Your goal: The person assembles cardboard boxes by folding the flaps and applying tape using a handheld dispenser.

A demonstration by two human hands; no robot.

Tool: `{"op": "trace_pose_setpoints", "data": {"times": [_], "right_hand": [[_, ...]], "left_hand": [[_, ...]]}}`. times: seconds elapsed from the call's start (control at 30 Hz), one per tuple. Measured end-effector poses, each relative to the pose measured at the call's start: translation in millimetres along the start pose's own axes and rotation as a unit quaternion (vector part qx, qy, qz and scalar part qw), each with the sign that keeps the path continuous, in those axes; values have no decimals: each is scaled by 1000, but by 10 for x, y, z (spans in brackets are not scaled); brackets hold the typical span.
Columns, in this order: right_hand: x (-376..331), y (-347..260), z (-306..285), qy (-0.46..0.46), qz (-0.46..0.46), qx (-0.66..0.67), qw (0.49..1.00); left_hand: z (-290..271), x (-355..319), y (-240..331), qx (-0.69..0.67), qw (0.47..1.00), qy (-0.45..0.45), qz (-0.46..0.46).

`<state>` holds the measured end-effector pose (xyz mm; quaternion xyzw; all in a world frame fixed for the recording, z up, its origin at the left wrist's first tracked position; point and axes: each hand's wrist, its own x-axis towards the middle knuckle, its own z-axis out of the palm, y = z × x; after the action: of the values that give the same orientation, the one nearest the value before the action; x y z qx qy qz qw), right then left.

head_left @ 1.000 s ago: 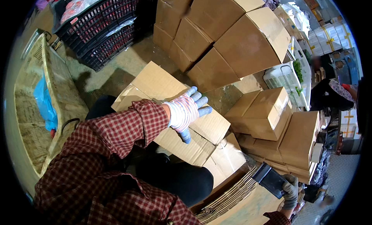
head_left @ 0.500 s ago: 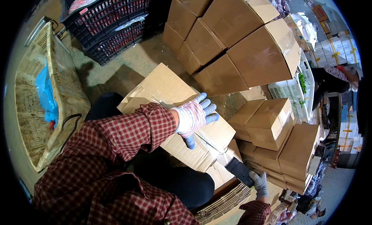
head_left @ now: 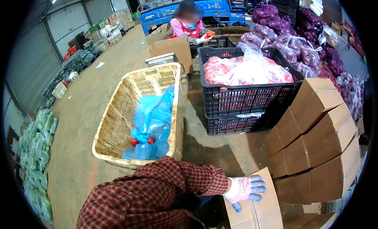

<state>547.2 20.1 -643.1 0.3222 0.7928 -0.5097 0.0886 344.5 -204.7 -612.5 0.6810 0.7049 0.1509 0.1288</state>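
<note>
My left hand, in a striped white glove with grey-blue fingers, lies flat on a brown cardboard box at the lower edge. Its fingers are spread and nothing is in them. Only part of that box shows; the rest runs off the lower edge or lies behind my checked sleeve. My right hand is out of the picture. Left of the box stands a stained cream plastic basket, holding a crumpled blue plastic bag and a few small red round items.
Stacked black crates with bagged red goods stand ahead. Piled cartons rise at the right, before netted purple produce. Beyond the basket a person holds red-and-yellow fruit near an open carton. Bagged greens line the left.
The view has swung left and up, bringing in the person and the hall. My left hand stays spread on the box. My right hand, with a black tape dispenser, has left the picture.
</note>
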Motion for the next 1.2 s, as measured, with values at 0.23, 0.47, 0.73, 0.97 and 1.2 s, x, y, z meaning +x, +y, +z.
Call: {"op": "trace_pose_setpoints", "data": {"times": [0.23, 0.47, 0.73, 0.97, 1.2], "right_hand": [[278, -94, 305, 14, -29, 16, 999], [420, -85, 289, 56, -33, 17, 998], [450, -183, 555, 22, -33, 34, 999], [448, -231, 622, 22, -27, 46, 998], [432, -267, 702, 25, -20, 44, 999]], "left_hand": [[238, 217, 143, 3, 1000, 26, 6], [651, 1203, 936, 30, 973, 116, 195], [553, 1422, 1538, 29, 961, 161, 224], [1193, 1636, 1568, -58, 966, 145, 204], [1199, 1553, 1538, -83, 960, 168, 208]]}}
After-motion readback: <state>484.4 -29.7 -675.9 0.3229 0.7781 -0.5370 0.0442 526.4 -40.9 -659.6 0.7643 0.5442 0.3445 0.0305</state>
